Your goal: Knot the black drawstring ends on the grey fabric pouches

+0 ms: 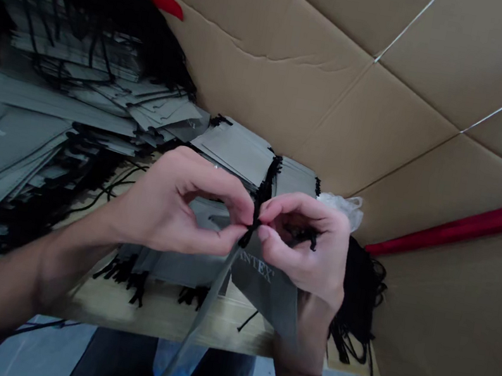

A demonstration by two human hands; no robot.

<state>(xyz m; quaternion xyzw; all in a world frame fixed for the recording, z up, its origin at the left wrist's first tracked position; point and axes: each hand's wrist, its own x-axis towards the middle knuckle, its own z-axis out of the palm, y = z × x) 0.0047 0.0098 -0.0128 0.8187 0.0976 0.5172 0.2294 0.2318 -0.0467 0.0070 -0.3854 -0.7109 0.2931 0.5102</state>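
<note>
My left hand (176,201) pinches a black cord (248,236) between thumb and forefinger. Opposite it, almost touching, the thumb and forefinger of my right hand (312,240) are closed on the same cord, and a loose dark end shows by its curled fingers. From the cord hangs a flat grey piece (267,290) with pale lettering that reads "INTEX"; whether it is a pouch or a card I cannot tell. Behind the hands lie stacks of similar grey pieces (238,150) with black knotted cord ends.
Large piles of grey pieces (6,153) with black cords fill the left side. A bundle of black cords (358,296) lies at the right table edge (250,335). Cardboard walls (302,55) rise behind and at right, with a red strip (466,224). Crumpled clear plastic (346,207) lies behind my right hand.
</note>
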